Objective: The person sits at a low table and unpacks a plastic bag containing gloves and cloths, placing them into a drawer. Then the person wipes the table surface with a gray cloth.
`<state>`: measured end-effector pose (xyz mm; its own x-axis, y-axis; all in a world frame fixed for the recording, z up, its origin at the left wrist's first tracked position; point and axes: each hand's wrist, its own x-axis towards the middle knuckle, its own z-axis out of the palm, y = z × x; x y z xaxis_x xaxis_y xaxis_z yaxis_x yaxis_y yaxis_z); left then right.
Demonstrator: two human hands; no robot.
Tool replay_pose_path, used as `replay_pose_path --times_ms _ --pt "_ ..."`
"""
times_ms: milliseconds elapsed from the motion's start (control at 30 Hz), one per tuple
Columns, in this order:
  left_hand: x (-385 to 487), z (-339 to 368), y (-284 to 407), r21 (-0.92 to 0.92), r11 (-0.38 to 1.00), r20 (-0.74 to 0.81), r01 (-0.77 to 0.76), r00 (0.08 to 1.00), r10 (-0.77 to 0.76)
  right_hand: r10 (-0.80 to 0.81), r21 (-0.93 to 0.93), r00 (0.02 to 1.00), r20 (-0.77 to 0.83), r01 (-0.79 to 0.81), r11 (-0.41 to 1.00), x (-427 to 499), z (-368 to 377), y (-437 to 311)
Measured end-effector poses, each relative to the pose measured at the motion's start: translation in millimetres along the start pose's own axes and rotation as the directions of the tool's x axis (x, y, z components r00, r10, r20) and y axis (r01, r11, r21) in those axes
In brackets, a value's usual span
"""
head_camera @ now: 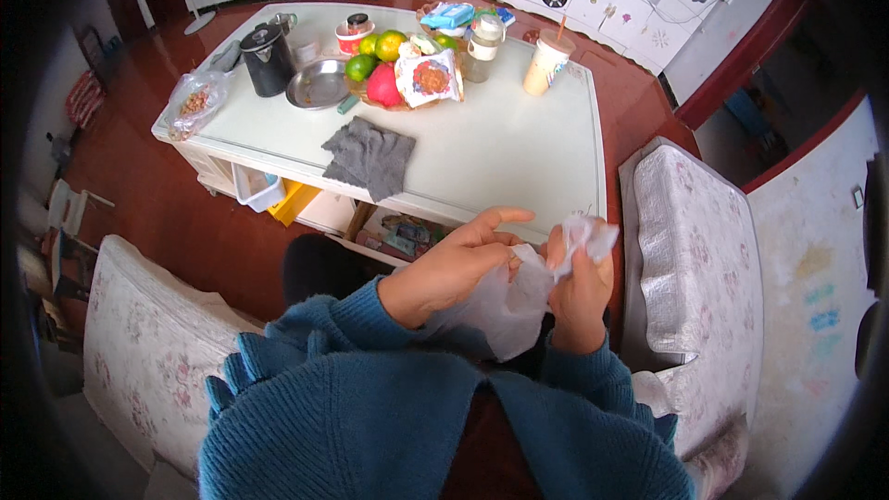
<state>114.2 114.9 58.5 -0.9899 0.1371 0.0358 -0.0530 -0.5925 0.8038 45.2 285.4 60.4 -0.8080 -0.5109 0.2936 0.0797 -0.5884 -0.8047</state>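
A thin white translucent plastic bag point(517, 312) hangs over my lap, its gathered upper end bunched between my hands. My right hand point(582, 285) grips that end, and a crumpled tip sticks out above the fingers. My left hand point(458, 260) is at the bag's left side, its thumb and lower fingers pinching the film while the index finger points out towards the table. On the near edge of the white coffee table point(507, 160) lies a crumpled grey cloth point(371, 156), beyond my left hand.
Across the table stand a black kettle point(266, 59), a steel dish point(318, 85), a fruit basket holding a red fruit point(384, 85), a glass jar point(483, 48) and a drink cup point(549, 62). A bag of nuts point(196, 103) lies left. Covered sofas point(708, 257) flank me.
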Motion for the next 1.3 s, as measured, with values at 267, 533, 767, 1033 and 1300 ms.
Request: replay_pose_path --times_ms 267,533,767,1033,1300 --pt "13.1 -7.2 -3.2 0.26 0.956 -0.072 -0.133 0.985 0.157 0.303 -0.752 0.716 0.629 0.464 0.468 15.5 6.4 -15.3" --pt "14.3 -8.8 -18.7 0.811 0.548 -0.002 -0.203 0.937 0.35 0.019 -0.937 0.94 0.34 0.341 -0.071 5.5 -4.1 15.7" --pt "15.1 -15.9 -21.6 0.567 0.791 -0.152 -0.228 0.915 0.373 -0.149 -0.877 0.864 0.48 0.473 -0.087 5.1 -13.3 22.8" --pt "18.9 -41.5 -28.4 0.194 0.981 -0.242 -0.016 0.968 0.064 -0.186 -0.876 0.858 0.479 0.481 -0.038 4.8 -9.3 31.6" --pt "25.6 -46.4 -38.6 0.115 0.987 -0.268 -0.109 0.954 0.137 -0.141 -0.845 0.834 0.533 0.533 -0.044 7.6 -16.4 32.2"
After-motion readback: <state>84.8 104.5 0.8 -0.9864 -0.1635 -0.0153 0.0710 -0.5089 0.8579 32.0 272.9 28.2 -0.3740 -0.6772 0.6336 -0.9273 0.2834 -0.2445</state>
